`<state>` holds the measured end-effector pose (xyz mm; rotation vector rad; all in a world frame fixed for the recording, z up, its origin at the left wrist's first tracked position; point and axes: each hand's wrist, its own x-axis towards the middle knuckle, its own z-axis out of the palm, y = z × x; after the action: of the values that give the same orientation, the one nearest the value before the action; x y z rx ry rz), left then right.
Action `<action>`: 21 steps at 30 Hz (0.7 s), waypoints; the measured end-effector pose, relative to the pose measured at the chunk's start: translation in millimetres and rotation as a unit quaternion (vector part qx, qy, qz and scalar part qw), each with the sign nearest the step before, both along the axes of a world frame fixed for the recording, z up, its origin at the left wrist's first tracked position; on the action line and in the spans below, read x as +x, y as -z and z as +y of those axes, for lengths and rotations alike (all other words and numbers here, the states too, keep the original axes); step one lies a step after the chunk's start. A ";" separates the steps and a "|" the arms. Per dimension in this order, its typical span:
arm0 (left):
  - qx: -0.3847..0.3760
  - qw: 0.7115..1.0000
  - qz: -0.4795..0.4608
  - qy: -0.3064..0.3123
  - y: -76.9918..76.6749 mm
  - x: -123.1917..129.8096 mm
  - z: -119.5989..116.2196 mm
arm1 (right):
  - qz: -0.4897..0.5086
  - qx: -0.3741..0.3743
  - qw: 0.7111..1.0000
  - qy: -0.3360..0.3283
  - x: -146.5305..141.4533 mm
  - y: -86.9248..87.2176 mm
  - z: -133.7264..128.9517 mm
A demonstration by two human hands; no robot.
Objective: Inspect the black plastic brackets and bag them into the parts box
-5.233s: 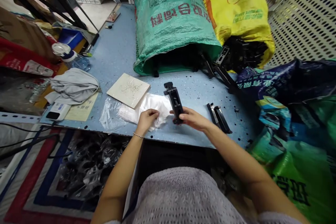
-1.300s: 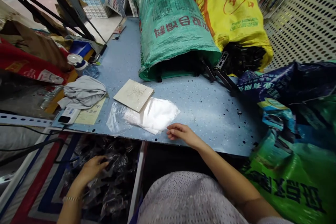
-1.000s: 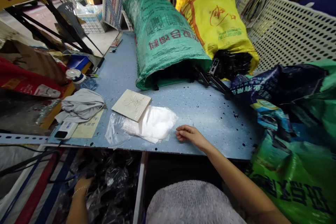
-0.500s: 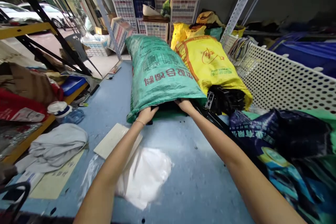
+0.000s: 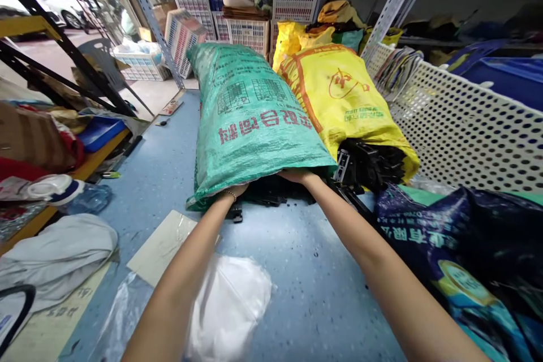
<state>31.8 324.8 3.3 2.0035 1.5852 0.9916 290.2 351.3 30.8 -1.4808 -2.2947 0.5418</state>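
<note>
A full green woven sack lies on the blue table, its mouth turned towards me. My left hand reaches into the mouth at its left part, with the fingers hidden inside. Further right, my right hand is under the upper lip of the sack, and its fingers are out of sight too. Between and below the hands, black plastic parts show in the opening and on the tabletop. What either hand grips, if anything, cannot be seen.
Right of the green sack lies a yellow sack with black parts at its mouth. A dark blue bag and a white perforated basket stand at the right. White plastic, a beige sheet and a grey cloth lie nearer me.
Both hands have gone deeper under the sack's lip, and the left fingers are now hidden. More black parts show at the mouth. The camera view has shifted slightly.
</note>
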 end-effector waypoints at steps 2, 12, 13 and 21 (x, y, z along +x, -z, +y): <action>-0.040 0.999 0.036 -0.008 3.7 12.1 -18.7 | -0.018 -0.032 0.999 -0.007 8.2 -3.5 -21.3; -0.131 0.990 -0.025 -0.039 -10.4 29.0 -115.4 | -0.102 0.085 0.989 0.064 -13.2 -13.0 -197.6; -0.108 0.992 -0.051 -0.044 -11.1 26.7 -127.8 | -0.125 0.063 0.988 0.057 -17.5 -6.8 -214.3; -0.142 0.934 -0.326 -0.004 -8.6 51.8 -292.4 | 0.211 -0.080 0.957 0.181 -17.3 30.0 -329.8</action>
<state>83.6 32.4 11.9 1.2808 1.2686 1.1885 272.9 21.5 0.8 -1.6230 -1.6418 0.8521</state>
